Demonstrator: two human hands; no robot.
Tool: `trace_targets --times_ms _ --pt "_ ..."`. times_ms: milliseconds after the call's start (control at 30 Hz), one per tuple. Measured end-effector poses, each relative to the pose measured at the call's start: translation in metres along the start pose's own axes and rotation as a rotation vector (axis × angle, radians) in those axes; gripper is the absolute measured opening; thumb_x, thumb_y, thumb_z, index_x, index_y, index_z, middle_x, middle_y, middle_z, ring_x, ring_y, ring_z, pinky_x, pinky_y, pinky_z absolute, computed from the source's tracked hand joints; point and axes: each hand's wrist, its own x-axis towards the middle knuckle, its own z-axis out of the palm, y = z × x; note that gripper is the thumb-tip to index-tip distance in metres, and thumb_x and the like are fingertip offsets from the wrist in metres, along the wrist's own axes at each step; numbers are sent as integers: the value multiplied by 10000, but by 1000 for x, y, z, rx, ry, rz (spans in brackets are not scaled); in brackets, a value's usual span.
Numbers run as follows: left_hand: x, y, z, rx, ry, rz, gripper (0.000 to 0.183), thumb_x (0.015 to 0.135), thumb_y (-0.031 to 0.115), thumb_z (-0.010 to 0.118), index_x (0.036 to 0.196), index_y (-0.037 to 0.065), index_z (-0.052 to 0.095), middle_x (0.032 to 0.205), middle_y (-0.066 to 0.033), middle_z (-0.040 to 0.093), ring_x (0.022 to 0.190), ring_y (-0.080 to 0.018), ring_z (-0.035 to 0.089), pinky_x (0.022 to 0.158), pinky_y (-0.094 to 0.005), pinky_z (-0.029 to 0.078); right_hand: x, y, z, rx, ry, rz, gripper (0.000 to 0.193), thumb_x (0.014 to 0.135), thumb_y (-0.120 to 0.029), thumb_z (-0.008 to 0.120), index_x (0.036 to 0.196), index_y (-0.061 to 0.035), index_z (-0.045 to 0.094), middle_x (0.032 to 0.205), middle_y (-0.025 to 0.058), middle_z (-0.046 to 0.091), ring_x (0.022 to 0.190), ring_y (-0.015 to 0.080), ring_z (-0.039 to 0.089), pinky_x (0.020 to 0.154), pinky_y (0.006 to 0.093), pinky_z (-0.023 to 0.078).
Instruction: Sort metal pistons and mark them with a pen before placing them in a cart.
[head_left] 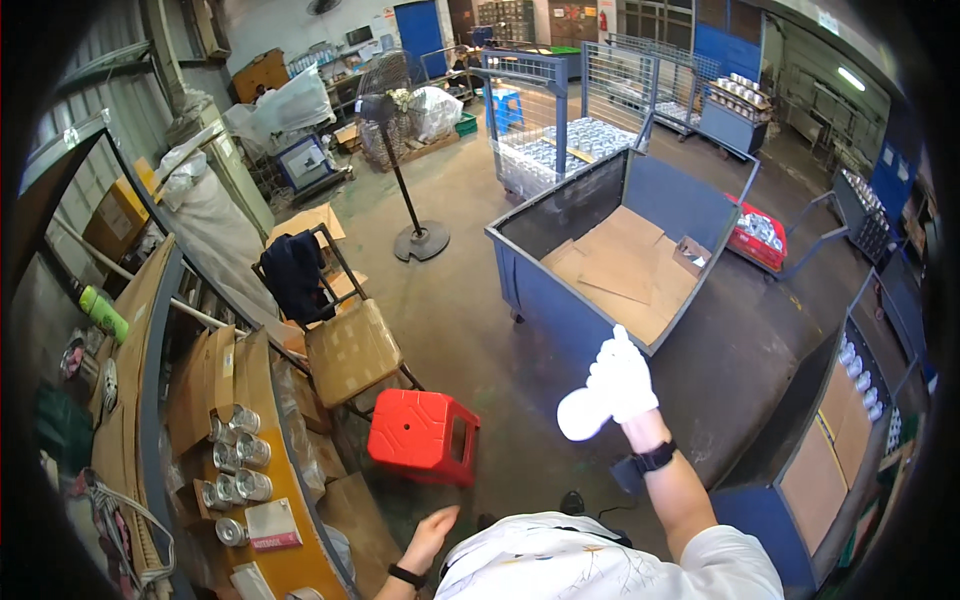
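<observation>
My right hand [622, 384] wears a white glove and is raised before the near corner of a blue metal cart [570, 322]. Its fingers look curled in against a smooth, rounded white thing [584, 414], whose kind I cannot make out. A dark band circles that wrist. My bare left hand [432, 532] is low by my body, right of the workbench and below a red plastic stool [422, 432]. Its fingers are loosely bent, with nothing seen in them; a black band is on the wrist.
On the left bench stand several metal cans [253, 452] beside a notebook [273, 524]. A chair [352, 345] with dark cloth on its back stands behind the stool. A floor fan [421, 240] is farther off. Another cart [770, 515] holding cardboard and cans is at the right.
</observation>
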Motion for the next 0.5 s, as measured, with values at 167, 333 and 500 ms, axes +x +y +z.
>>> trace_targets --times_ms 167,333,500 --pt "-64 -95 18 -167 22 -827 276 931 187 594 1129 4 652 952 -69 651 911 -159 592 818 -314 473 -49 -34 14 -148 332 20 105 960 -282 550 941 -179 555 667 -18 520 486 132 476 431 286 421" --pt "-88 -141 45 -137 34 -592 284 927 203 605 1117 -2 655 977 -73 640 921 -165 589 840 -314 467 -49 -49 -4 -141 270 143 108 950 -281 563 963 -174 574 699 -9 561 493 127 511 433 288 455" --pt "-98 -151 64 -124 78 -489 294 922 218 616 1105 -8 658 1003 -76 629 932 -171 585 862 -314 460 -36 -59 -7 -179 240 211 126 953 -267 552 989 -151 587 704 4 567 494 124 526 445 282 473"
